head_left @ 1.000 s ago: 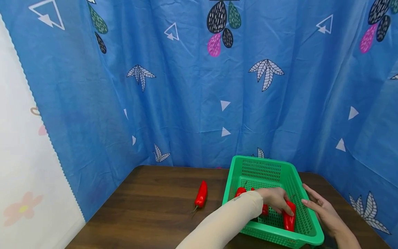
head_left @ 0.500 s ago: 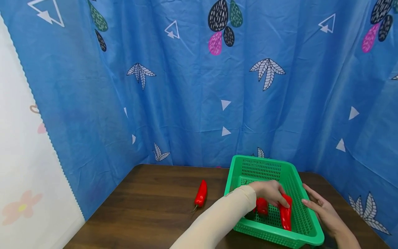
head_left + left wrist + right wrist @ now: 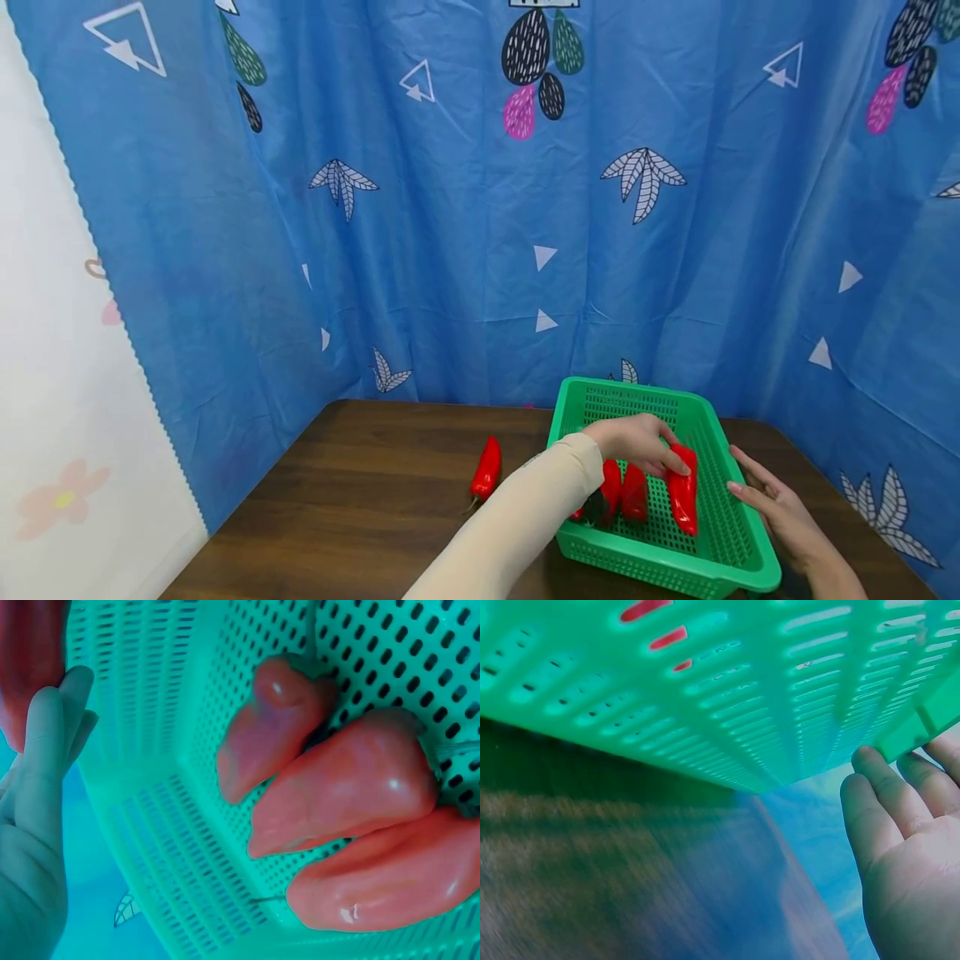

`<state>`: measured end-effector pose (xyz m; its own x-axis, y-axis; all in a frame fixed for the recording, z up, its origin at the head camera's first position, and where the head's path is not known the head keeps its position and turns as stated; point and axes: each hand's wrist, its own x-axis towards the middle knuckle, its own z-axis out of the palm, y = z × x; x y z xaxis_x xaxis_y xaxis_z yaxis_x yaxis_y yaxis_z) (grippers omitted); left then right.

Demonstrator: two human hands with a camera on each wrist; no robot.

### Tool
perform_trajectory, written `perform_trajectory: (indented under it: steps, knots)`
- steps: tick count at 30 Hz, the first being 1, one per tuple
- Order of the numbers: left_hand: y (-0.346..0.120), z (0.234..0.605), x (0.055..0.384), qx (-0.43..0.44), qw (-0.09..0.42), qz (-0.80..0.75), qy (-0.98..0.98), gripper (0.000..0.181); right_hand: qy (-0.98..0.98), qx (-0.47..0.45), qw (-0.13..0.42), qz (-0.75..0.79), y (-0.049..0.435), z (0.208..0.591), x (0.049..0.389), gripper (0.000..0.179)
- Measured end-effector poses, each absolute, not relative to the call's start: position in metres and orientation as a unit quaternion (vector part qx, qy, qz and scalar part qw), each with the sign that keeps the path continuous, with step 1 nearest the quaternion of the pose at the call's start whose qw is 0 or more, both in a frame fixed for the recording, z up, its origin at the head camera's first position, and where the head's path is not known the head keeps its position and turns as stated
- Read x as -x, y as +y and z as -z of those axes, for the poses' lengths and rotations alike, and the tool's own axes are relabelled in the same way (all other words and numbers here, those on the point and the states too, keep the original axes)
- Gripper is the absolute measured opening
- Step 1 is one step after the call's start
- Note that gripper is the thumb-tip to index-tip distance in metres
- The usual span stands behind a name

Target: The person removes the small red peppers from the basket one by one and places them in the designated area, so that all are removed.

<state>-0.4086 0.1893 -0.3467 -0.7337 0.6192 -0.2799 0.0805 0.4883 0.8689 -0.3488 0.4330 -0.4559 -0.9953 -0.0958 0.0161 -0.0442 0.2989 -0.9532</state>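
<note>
- Table (image 3: 360, 500) is supporting a basket (image 3: 753, 575), keeping several peppers (image 3: 345, 780) together.
- Right hand (image 3: 776, 504) is touching the basket, fingers straight — probably steadying it.
- Left hand (image 3: 637, 442) is pinching one pepper (image 3: 683, 492) over the basket.
- Lone pepper (image 3: 487, 471) is lying apart — left of the basket.

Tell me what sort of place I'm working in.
Probably a curtained-off work corner indoors; I can't tell what room. A printed blue curtain hangs behind and beside a dark wood-look table, where a green basket holds red peppers.
</note>
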Motion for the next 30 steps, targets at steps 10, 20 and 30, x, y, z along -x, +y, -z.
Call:
perform_trajectory:
  steps: [10, 20, 30]
  knots:
    - [0.177, 0.334, 0.414, -0.225, 0.292, -0.482, 0.795, 0.032, 0.800, 0.051, 0.023, 0.598, 0.435, 0.456, 0.349, 0.074]
    - [0.149, 0.325, 0.425, -0.216, 0.298, -0.537, 0.759, 0.038, 0.793, 0.058, 0.018, 0.607, 0.436, 0.455, 0.348, 0.073]
    - [0.119, 0.326, 0.436, -0.209, 0.290, -0.567, 0.742, 0.037, 0.786, 0.053, 0.032, 0.616, 0.437, 0.457, 0.349, 0.075]
